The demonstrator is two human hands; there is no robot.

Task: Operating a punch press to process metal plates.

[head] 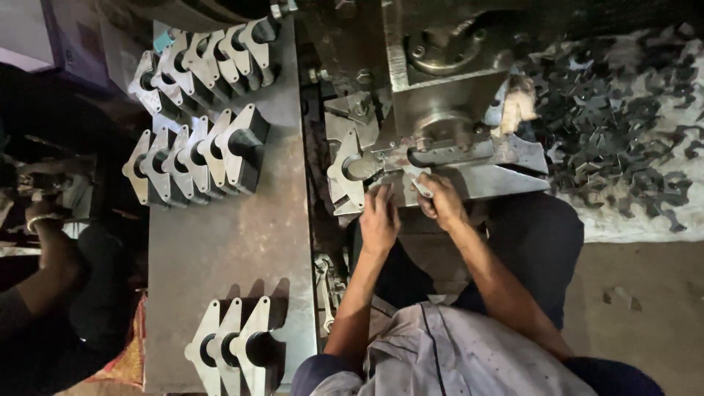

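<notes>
The left hand point(379, 220) is resting open on a flat metal plate point(350, 172) at the press point(440, 110), while the right hand point(438, 199) is pinching a small metal piece point(422, 188). Finished plates point(194, 158) are standing in rows on the table point(235, 242); dark blanks point(616, 125) are waiting in a heap.

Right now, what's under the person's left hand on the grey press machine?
The left hand lies flat on the grey steel press bed, beside a pale metal bracket plate with a round cut-out. Whatever sits directly beneath the palm is covered.
</notes>
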